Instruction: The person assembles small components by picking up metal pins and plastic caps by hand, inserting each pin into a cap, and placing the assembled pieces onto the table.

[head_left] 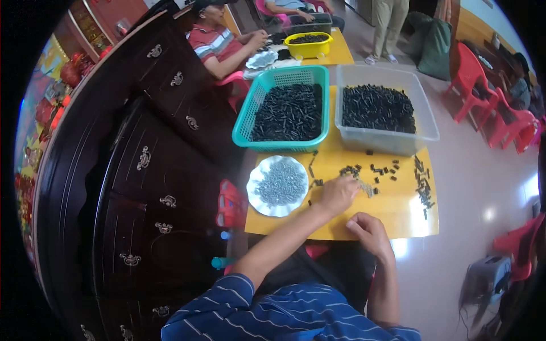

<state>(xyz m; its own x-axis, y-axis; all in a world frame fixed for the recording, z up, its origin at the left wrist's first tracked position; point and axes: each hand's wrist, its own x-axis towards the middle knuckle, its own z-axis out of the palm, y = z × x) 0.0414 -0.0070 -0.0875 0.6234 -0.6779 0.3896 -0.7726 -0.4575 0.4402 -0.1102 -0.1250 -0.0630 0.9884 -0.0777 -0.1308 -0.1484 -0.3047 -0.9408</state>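
My left hand (340,194) reaches over the yellow table (330,226), its fingers bent down and pressed together beside a small heap of tiny metallic pieces (367,188). What its fingertips hold, if anything, is hidden. Close to the front edge, my right hand (371,232) is curled with thumb and fingers together; its grasp is too small to make out. Short black cylindrical pieces (392,170) lie scattered beyond both hands. More black pieces (422,184) form a loose row along the right side. Left of my left hand stands a white scalloped plate (254,193) filled with small silvery parts (282,181).
A green basket (243,122) and a clear plastic bin (392,143), both holding many black pieces, stand at the table's far side. Dark wooden drawers (153,187) rise on the left. Beyond, a person in a red shirt (213,42) works near a yellow tub (309,50). Red chairs (469,79) stand right.
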